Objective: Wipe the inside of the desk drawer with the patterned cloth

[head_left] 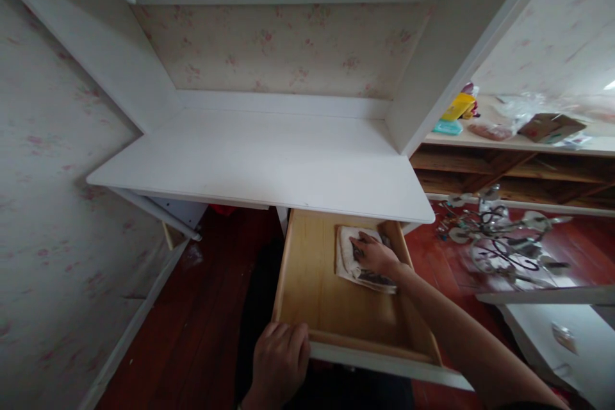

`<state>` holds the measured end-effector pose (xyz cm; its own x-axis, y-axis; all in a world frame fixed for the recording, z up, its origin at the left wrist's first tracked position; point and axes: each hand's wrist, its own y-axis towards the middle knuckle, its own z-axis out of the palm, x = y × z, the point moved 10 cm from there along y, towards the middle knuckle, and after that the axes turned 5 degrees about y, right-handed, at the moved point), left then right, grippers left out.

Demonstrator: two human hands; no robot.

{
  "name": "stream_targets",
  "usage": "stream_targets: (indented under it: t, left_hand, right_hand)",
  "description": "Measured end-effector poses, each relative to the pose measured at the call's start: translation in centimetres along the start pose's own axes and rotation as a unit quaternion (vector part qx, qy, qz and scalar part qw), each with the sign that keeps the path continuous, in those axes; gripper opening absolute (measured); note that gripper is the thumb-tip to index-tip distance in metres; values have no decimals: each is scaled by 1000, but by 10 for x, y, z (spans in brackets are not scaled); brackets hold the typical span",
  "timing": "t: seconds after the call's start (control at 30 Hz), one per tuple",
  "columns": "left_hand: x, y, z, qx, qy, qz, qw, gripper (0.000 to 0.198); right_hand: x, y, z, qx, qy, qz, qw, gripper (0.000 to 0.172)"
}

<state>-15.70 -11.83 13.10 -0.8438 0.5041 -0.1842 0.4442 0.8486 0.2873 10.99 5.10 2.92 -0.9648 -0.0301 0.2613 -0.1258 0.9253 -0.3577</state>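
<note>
Under the right hand [377,256], as the head view shows it, lies a folded cloth [344,250], flat on the bottom of the pulled-out drawer [305,275]. That hand rests palm down with its fingers spread over the cloth, pressing rather than pinching, as far as one can tell. The left hand [281,359], well apart from it and nearer the body, is curled over the drawer's front corner. Beyond both hands stretches the white desk [264,154]; past the right forearm a chandelier [504,237] lies on the red floor [456,262]. The cloth should be light, soft and limp, hard to break and likely to bunch or unfold if pushed from one edge; whether it is damp cannot be told. A flat palm over the middle, fingers spread, should keep the layers together; to lift it, pinch the free edge left of the right hand. The drawer looks stiff and smooth, best steadied by its front rim, where the left hand is.
</note>
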Motion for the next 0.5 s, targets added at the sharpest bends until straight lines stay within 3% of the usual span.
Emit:
stream_targets:
  t: [0.17, 0.3, 0.5]
  left_hand:
    - [-1, 0, -2, 0, -4, 1, 1000, 14]
    - [-3, -2, -6, -35, 2, 9, 999, 13]
    - [-5, -1, -10, -75, 6, 9, 997, 14]
  right_hand:
    - [11, -50, 22, 65, 20, -47, 997, 73]
    - [17, -89, 43, 85, 20, -55, 995, 85]
    - [43, -92, 54, 85, -14, -59, 995, 85]
